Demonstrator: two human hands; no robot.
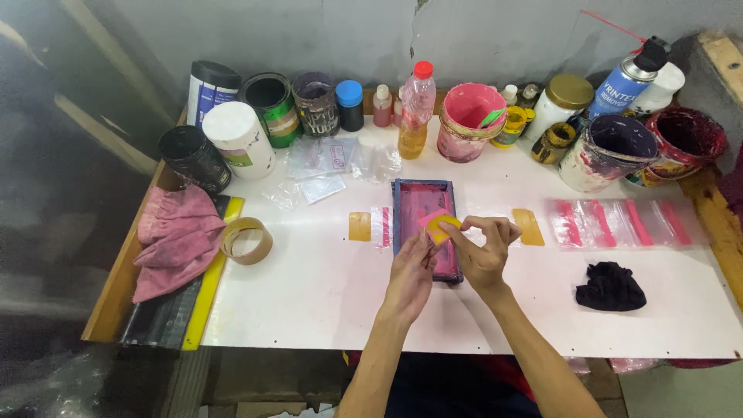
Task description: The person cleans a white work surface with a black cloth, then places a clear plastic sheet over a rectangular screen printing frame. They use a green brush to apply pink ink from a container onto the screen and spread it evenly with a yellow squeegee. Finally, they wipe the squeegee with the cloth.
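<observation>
Even, fairly bright light falls from above onto the white table (pixel 309 294), which glares mildly across its bare middle and throws only short, soft shadows beside the jars along its far edge. The left side beyond the table's left edge is dim, hazy and smeared, as though seen through a fogged patch. Straight lines bow slightly toward the corners, and the hands (pixel 453 255) are a little soft from motion.

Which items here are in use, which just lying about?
In use: left hand and right hand on yellow scraper, over pink-inked screen frame.
Lying about: tape roll, pink rag, black cloth, spray can, paint pots.
</observation>
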